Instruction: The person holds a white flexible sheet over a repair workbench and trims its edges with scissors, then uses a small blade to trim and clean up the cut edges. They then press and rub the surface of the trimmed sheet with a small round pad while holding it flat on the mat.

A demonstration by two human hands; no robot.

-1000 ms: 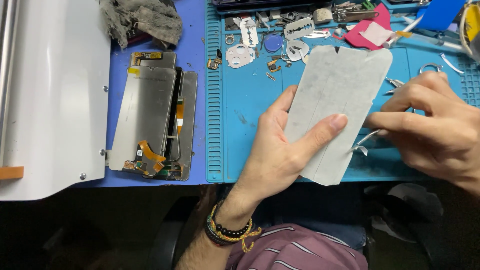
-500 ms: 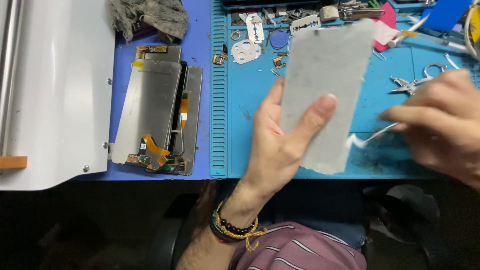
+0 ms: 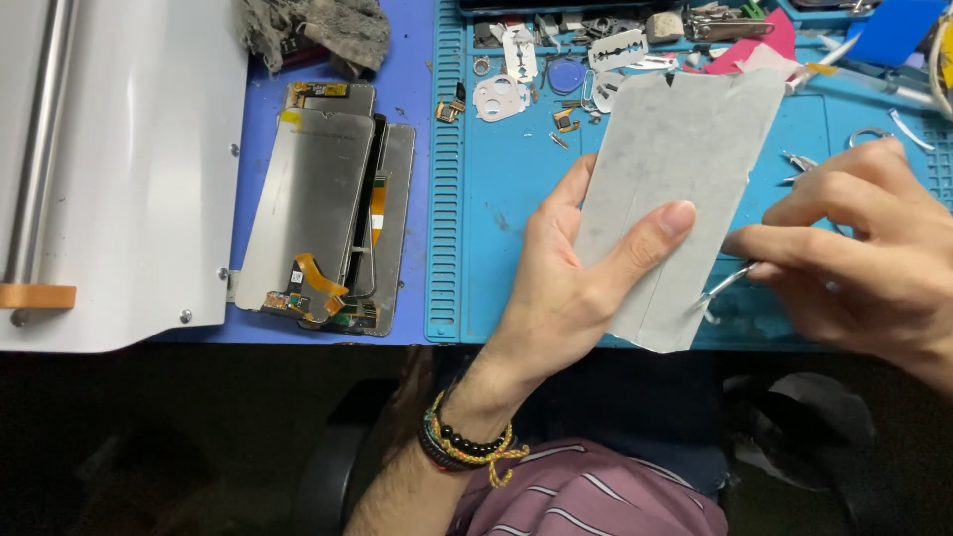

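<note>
Grey and matte, the thin sheet (image 3: 675,199) is held above the blue work mat (image 3: 506,199) on the table, tilted slightly so its long axis runs from lower left to upper right. It is a flat, flexible rectangle with a small notch at the top edge, faint lengthwise bands, and a slightly ragged right edge near the bottom.

The left hand (image 3: 576,288) supports the sheet from behind and from the left. Its thumb presses on the front face near the middle, and the fingers lie behind, so the grip is clamped on the sheet. This hold keeps the face toward the camera and leaves the right edge free.

The right hand (image 3: 854,258) is closed around metal tweezers (image 3: 725,288), with the index finger extended along them. The tips meet the sheet at its lower right edge. Whether the tips pinch anything there is too small to tell.

Other items on the table:
- 2 or more stacked phone screen panels (image 3: 318,208) with orange flex cables, lying on the purple mat (image 3: 407,89) left of the blue mat, well apart from the sheet.
- White machine housing (image 3: 129,169) at far left.
- Grey rag (image 3: 318,30) at top.
- Razor blades (image 3: 615,45), small metal parts and pink cards (image 3: 754,50) along the top of the blue mat.

A beaded bracelet (image 3: 467,447) sits on the left wrist.
</note>
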